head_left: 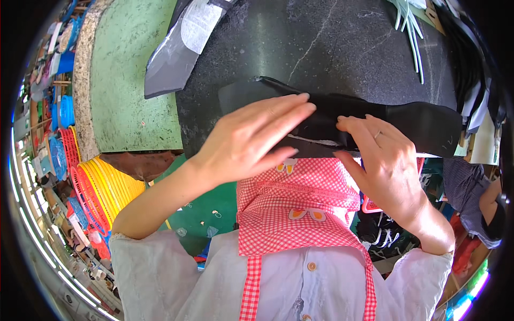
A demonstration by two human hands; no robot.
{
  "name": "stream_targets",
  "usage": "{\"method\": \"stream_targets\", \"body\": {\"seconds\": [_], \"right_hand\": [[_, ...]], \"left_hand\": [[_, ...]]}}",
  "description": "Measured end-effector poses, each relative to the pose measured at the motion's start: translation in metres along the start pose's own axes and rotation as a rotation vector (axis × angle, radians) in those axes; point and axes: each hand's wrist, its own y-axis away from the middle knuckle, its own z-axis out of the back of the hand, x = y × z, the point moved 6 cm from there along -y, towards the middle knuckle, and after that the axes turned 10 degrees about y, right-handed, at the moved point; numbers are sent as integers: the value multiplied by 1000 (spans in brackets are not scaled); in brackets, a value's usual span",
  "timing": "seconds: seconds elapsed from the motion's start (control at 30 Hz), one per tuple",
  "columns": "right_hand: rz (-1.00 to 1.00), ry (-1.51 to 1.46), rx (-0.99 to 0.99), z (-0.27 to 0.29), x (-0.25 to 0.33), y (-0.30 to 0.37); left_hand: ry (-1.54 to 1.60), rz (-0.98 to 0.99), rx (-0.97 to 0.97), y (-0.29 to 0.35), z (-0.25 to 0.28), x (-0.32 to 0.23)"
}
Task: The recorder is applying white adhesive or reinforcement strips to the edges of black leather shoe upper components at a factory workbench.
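Observation:
A long black leather-like piece (423, 125) lies along the near edge of the dark work surface, folded or layered in its middle, with a pale strip showing on its near side. My left hand (249, 134) is over its left part, fingers stretched out and thumb apart, gripping nothing. Whether its fingertips touch the piece I cannot tell. My right hand (383, 152) is bent round the middle of the piece, its fingertips on top and its thumb at the near edge. A ring sits on one of its fingers.
A grey and black cut piece (171, 64) with a whitish patch lies at the far left of the dark slab (342, 53). Pale green strips (415, 48) and stacked black pieces (474, 80) are at the right. Yellow and red baskets (110, 184) stand lower left. Another person's arm shows at the far right.

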Motion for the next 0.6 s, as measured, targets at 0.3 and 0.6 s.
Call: {"method": "stream_targets", "body": {"seconds": [0.3,0.6], "right_hand": [[135,-205,-243,-28,11,-29],[133,-147,-245,-25,17,-32]], "left_hand": [[-37,17,-162,-19,13,3],[22,51,-73,-25,20,3]]}}
